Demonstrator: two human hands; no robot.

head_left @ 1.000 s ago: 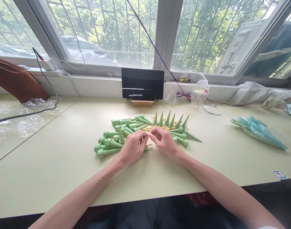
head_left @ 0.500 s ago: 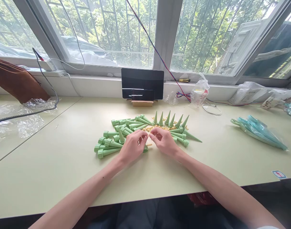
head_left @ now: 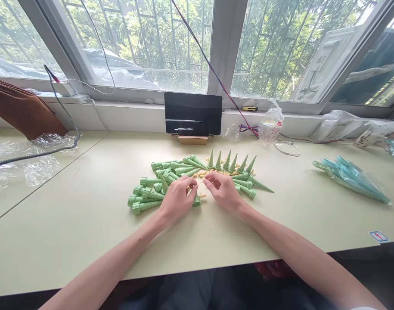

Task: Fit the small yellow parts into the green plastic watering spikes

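Both hands are raised over the pale tabletop, close together with a narrow gap between the fingertips. My left hand (head_left: 179,198) is curled in a pinch; whatever it holds is too small to make out. My right hand (head_left: 223,188) also pinches, and a thin pale sliver shows at its fingertips, too small to name. Under and beside my left hand lie several green plastic cone spikes with ribbed caps (head_left: 148,206). Small yellow tube-like pieces (head_left: 225,173) are heaped behind the hands. One yellow piece (head_left: 202,196) sticks out beside a green cap (head_left: 197,201) near my left fingers.
Several green cones (head_left: 229,160) stand upright in a row at the back. A black tablet (head_left: 193,110) leans behind them, with a phone (head_left: 193,128) before it on a cardboard stand (head_left: 193,140). Teal bagged pieces (head_left: 355,176) lie right; a brown bag (head_left: 22,110) is left.
The fingertips, which met half a second ago, are now slightly apart. My left hand has shifted a little to the left; the right hand has barely moved.
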